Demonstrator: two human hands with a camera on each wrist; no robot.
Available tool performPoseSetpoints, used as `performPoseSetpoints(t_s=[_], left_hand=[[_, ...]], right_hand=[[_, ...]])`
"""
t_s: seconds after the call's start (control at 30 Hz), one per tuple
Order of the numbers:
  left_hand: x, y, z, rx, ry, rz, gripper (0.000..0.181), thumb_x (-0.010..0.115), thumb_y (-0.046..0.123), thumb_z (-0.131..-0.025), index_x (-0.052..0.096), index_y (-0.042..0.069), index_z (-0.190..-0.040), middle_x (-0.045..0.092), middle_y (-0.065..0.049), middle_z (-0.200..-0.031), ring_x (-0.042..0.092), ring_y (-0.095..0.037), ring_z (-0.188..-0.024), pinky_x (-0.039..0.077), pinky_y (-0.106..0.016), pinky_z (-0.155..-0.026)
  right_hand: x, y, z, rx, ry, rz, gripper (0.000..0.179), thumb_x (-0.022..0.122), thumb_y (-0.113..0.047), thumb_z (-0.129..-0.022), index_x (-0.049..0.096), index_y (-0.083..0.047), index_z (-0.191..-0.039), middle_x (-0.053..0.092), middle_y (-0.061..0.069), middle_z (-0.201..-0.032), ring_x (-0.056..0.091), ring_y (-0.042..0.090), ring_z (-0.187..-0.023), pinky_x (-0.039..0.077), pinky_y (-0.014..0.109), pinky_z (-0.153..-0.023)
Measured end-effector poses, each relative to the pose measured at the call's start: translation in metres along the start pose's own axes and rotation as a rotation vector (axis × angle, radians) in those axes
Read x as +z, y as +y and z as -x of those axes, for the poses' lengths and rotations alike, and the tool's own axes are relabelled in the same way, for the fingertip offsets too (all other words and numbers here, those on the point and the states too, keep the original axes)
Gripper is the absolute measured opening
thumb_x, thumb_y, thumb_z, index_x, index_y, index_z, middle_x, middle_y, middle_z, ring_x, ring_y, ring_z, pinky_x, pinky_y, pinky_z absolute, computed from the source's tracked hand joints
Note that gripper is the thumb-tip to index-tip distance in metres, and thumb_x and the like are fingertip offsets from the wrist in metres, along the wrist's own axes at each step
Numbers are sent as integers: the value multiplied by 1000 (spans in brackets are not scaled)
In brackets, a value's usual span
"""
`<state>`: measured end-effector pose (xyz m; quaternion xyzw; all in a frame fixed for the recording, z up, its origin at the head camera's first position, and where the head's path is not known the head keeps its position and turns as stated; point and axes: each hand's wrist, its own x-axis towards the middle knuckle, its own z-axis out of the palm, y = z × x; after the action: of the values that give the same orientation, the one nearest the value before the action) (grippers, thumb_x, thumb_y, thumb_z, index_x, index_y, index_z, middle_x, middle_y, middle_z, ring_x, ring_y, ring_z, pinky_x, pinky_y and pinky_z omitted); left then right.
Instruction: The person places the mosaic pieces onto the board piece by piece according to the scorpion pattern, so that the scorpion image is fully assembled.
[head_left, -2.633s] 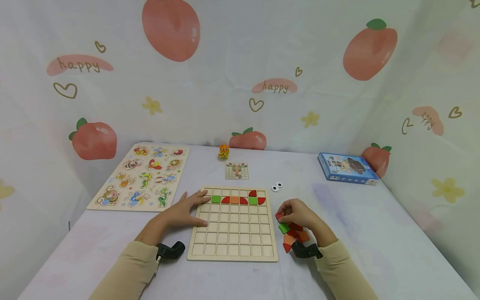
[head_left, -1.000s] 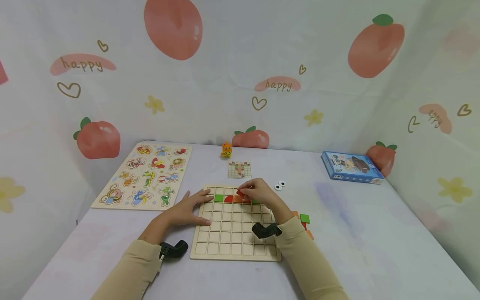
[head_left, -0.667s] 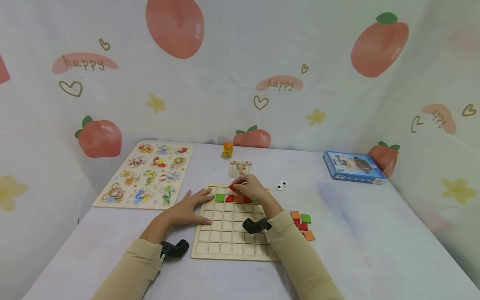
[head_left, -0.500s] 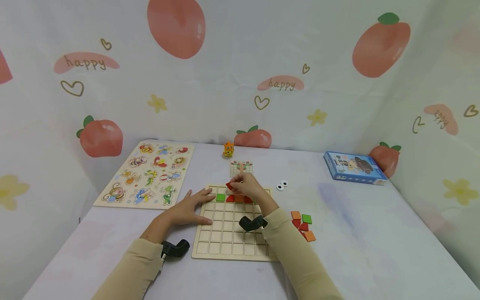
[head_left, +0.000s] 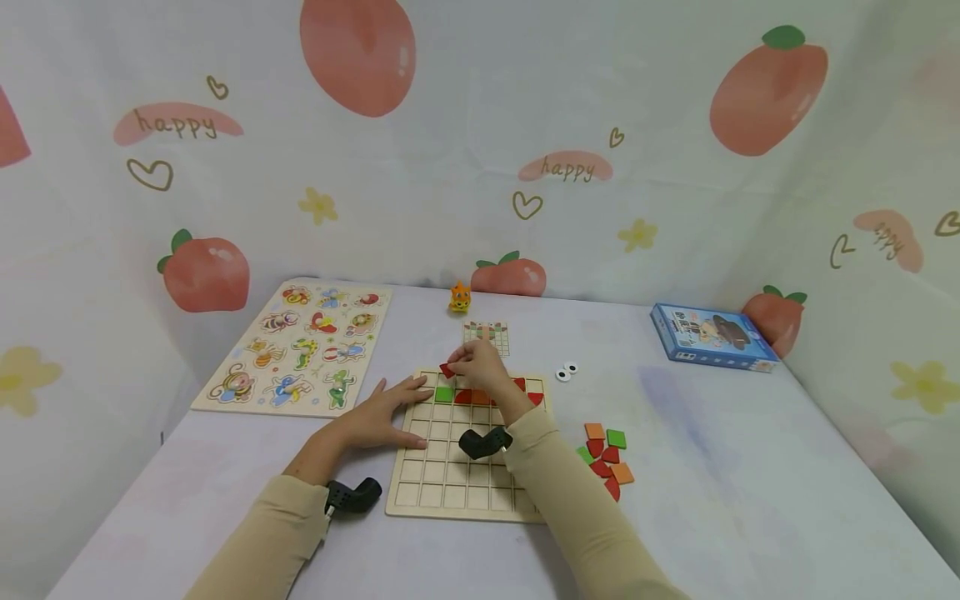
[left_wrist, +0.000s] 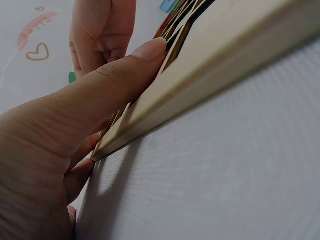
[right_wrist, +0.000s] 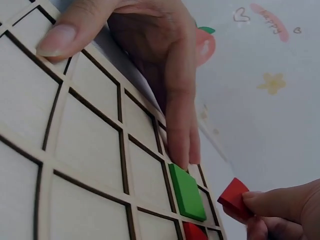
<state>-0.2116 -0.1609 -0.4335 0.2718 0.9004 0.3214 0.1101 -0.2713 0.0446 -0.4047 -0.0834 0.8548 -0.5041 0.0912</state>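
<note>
A wooden grid board (head_left: pixel 431 500) lies on the table, with a row of pieces near its far edge. That row includes a green square (head_left: pixel 444 395), an orange square (head_left: pixel 480 397) and red quarter-circle tiles (head_left: pixel 535 398). My left hand (head_left: pixel 375 417) rests on the board's left side, thumb and fingers spread. Over the far left part of the board, my right hand (head_left: pixel 483 367) pinches a red tile (right_wrist: pixel 234 197) between thumb and fingers. In the right wrist view this tile is just off the board's edge, near the green square. My right forearm hides part of the board.
Loose red, green and orange pieces (head_left: pixel 611 455) lie right of the board. Behind it are a pattern card (head_left: pixel 498 337), two googly eyes (head_left: pixel 566 372) and an orange toy figure (head_left: pixel 460 297). An insect puzzle board (head_left: pixel 300 400) lies left, a blue box (head_left: pixel 712 337) back right.
My right hand has gone from the loose pieces to the board's far edge, then leftward along it with the red tile. My left hand stays on the board's side. The view has shifted slightly.
</note>
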Motion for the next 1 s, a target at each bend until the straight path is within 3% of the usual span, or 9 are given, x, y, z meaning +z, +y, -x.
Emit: performPoseSetpoints(t_s=[0.37, 0.67, 1.0], left_hand=[[0, 0, -1, 8, 2, -6, 84, 76, 50, -70, 43, 16, -140, 22, -8, -155, 10, -32, -145, -7, -57, -115], [-1, 1, 0, 2, -1, 10, 84, 76, 50, -70, 44, 15, -140, 22, -8, -155, 10, -33, -145, -7, -57, -114], [-1, 2, 0, -10, -3, 19, 83, 76, 49, -70, 44, 16, -140, 21, -6, -156, 10, -31, -145, -8, -55, -115]], right_hand=[[7, 1, 1, -6, -75, 56, 12, 60, -4, -88, 66, 2, -96, 64, 12, -78, 59, 10, -60, 52, 20, -56], [10, 1, 0, -7, -57, 211, 10, 66, -10, -86, 66, -1, -84, 65, 10, -80, 58, 10, -61, 47, 19, -53], [11, 1, -3, 13, -56, 214, 10, 66, -8, -85, 67, 1, -81, 67, 13, -77, 63, 11, -60, 49, 18, -53]])
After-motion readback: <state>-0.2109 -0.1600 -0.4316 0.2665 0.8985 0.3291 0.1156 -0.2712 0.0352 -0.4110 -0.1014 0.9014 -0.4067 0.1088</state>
